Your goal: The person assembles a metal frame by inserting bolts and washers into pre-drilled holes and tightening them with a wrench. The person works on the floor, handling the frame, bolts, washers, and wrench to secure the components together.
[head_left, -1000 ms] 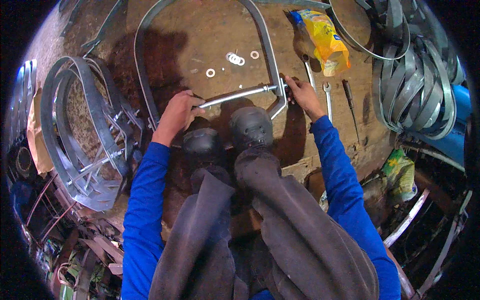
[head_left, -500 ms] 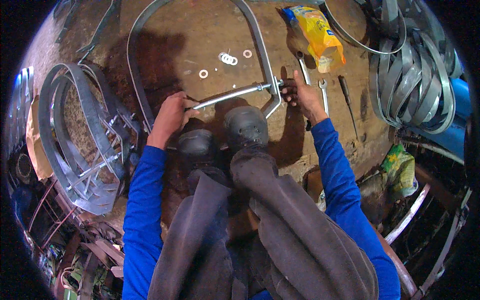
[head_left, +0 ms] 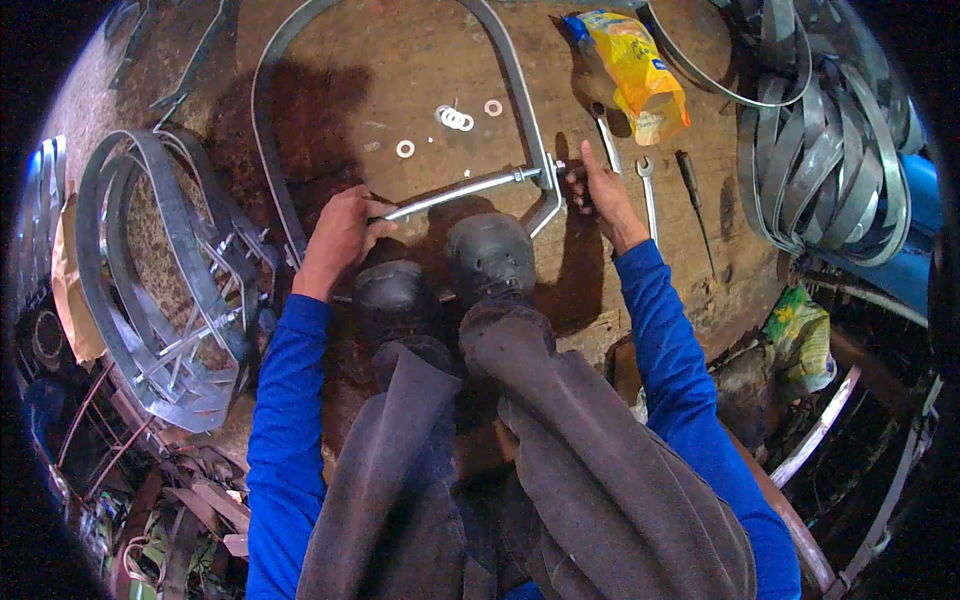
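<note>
Silver metal rod [head_left: 452, 193] meets grey curved metal strap [head_left: 520, 92]; our left hand [head_left: 342, 236] pinches rod's left end, right hand [head_left: 610, 202] at other end, thumb spread, grip unclear.

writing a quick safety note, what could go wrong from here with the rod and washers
The left hand holds one end of the rod, near the shoes; if it slipped, the rod might knock them. The right hand is close to where the rod meets the metal band, so a sudden shift could pinch a finger. Loose washers lie within the band's curve and could scatter if it were dragged across them.
</note>
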A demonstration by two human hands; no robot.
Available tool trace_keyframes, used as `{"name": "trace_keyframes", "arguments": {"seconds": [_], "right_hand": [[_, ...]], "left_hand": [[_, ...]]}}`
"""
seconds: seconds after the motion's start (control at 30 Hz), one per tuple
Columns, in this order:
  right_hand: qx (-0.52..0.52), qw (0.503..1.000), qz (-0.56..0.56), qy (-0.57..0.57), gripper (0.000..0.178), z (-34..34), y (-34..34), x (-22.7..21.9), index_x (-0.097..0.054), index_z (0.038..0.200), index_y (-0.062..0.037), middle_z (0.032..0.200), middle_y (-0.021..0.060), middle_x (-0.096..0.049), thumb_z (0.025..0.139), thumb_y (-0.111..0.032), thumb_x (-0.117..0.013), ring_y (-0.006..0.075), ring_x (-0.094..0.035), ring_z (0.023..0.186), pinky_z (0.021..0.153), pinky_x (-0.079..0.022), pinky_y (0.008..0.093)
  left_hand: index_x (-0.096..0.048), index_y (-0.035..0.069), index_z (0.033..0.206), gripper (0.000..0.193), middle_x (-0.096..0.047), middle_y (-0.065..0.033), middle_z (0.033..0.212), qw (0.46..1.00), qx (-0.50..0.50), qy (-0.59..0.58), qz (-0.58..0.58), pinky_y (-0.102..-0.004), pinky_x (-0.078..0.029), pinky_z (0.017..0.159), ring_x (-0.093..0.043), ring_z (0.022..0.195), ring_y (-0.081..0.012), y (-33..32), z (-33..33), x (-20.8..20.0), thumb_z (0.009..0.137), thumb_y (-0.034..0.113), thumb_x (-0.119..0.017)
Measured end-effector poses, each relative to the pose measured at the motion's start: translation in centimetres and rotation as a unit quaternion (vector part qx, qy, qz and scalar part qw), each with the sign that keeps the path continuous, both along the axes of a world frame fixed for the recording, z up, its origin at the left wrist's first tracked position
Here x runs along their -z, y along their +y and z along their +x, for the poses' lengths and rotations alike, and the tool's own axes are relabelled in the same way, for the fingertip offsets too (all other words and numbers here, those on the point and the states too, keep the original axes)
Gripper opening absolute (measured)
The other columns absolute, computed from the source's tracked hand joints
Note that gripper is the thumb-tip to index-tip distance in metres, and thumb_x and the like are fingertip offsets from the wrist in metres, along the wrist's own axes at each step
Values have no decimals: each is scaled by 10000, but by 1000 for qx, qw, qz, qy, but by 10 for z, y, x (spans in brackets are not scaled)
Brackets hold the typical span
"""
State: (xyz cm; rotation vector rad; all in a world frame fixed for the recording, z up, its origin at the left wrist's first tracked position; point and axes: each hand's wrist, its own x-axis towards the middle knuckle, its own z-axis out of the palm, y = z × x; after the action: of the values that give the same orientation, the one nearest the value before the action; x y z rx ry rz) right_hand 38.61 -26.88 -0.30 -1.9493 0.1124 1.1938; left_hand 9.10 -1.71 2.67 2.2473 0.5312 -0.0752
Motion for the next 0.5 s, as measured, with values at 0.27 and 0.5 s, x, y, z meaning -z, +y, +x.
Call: {"name": "trace_keyframes", "arguments": {"seconds": [0.27,0.5], "right_hand": [[17,998,-36,-38,589,-6,13,-25,-607,839,-72,663,-15,-524,877,-651,-507,93,-454,547,476,-340,241],[8,1000,-2,-16,483,2,-2,5,-583,814,-87,653,-4,-537,894,-563,-558,100,-457,535,467,-344,246]], "left_hand": [[-736,85,964,278,-581,-165,814,1000,-10,-22,-20,-424,-450,730,-566,820,-358,2,-6,10,698,164,-747],[-737,91,961,274,-594,-161,835,999,-20,-10,-27,-424,-450,737,-570,836,-353,1,-4,11,699,168,-749]]}}
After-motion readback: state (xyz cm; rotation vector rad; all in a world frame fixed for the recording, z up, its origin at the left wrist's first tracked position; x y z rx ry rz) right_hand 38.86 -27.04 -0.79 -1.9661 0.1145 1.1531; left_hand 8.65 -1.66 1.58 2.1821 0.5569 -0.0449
